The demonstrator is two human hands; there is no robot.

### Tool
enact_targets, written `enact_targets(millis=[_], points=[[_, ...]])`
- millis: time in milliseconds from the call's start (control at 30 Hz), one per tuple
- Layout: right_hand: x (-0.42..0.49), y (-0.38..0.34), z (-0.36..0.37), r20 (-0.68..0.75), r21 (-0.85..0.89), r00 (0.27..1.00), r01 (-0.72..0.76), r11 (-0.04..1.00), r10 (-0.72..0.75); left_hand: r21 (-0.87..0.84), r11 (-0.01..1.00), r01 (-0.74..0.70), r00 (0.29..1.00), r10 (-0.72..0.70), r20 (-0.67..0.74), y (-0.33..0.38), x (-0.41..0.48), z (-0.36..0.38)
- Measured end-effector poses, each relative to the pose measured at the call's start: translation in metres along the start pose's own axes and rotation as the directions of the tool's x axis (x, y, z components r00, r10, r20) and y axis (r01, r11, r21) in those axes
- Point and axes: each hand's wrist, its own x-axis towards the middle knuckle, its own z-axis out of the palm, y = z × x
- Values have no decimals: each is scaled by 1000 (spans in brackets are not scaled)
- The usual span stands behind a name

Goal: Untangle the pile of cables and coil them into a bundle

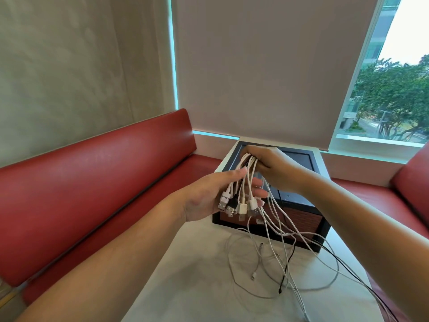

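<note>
Cables [251, 173] gathered as a hanging bunch, above the white table [197, 275] and in front of a dark box [301, 210]. Right hand [271, 166] grips the bunch from above, fingers curled tight round the strands. Left hand [204, 198] sits underneath, palm up, fingers nearly straight and spread, with the USB plugs [241, 208] resting against it, lined up roughly level.

Below the hands the strands fan out and drop to the table, where they lie in loose, crossing loops. One small connector [252, 276] lies free; a black cable [280, 289] runs among the white ones. Some strands trail off the near right edge of the table.

Judgement: plug ends sorted, tails not yet. Risks from here:
- coiling now would likely lock the crossed loops into the bundle — they look unseparated
- pulling upward could snag a trailing strand on the table edge
- the left hand only cradles the plugs, so one may slide out of line if the right grip loosens
</note>
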Motion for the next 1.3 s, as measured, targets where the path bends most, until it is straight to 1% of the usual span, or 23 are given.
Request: enact_targets(millis=[67, 167, 233, 300, 400, 500, 567, 633, 700, 767, 833, 900, 967, 1000, 1100, 1200, 1300], points=[[0, -3, 1, 21, 5, 1000, 11, 1000, -11, 12, 999, -52, 999, 52, -11, 0, 3, 3], [1, -5, 0, 21, -7, 999, 28, 1000, -28, -85, 990, -111, 992, 105, -76, -2, 9, 7], [1, -5, -2, 5, -14, 999, 38, 999, -38, -135, 983, -127, 986, 111, -122, -3, 10, 9], [0, -3, -4, 13, -61, 999, 43, 997, -42, -143, 983, -117, 984, 95, -150, -4, 10, 10], [0, 1, -6, 11, -146, 999, 46, 988, -44, -104, 989, -101, 985, 84, -153, -3, 7, 7], [-1, 0, -11, 20, -169, 998, 62, 984, -59, 14, 995, -101, 980, 102, -172, -4, 4, 2], [-3, -3, -17, 113, -101, 994, 25, 995, -14, 87, 991, -100, 973, 116, -199, -5, 3, -2], [-5, -6, -23, 216, 35, 976, -40, 999, 31, 114, 990, -86, 972, 109, -209, -6, 1, -5], [-7, -7, -26, 259, 86, 965, -69, 994, 44, 114, 992, -58, 977, 80, -199, -5, -1, -6], [-8, -8, -25, 268, 81, 963, -57, 995, 33, 69, 997, -34, 984, 46, -174, -3, -3, -6], [-8, -8, -21, 223, 52, 975, -27, 998, 14, -9, 1000, -20, 989, 18, -148, 1, -4, -7], [-11, -5, -11, 102, -20, 995, 22, 1000, -20, -84, 996, -17, 992, 7, -125, 3, -4, -8], [-16, 0, 0, -48, -140, 991, 118, 983, -126, -132, 991, -13, 995, -1, -102, 6, -5, -6], [-18, 3, 5, -97, -191, 979, 158, 969, -178, -141, 990, -10, 995, -4, -96, 6, -5, -5], [-21, 14, 9, -144, -250, 963, 188, 950, -228, -145, 989, -16, 996, 3, -90, 7, -6, 0], [-21, 23, 10, -157, -288, 963, 168, 943, -220, -107, 994, -34, 994, 23, -102, 7, -6, 1], [-17, 34, 8, -197, -281, 963, 126, 951, -185, -73, 996, -60, 991, 51, -127, 5, -7, 3]])
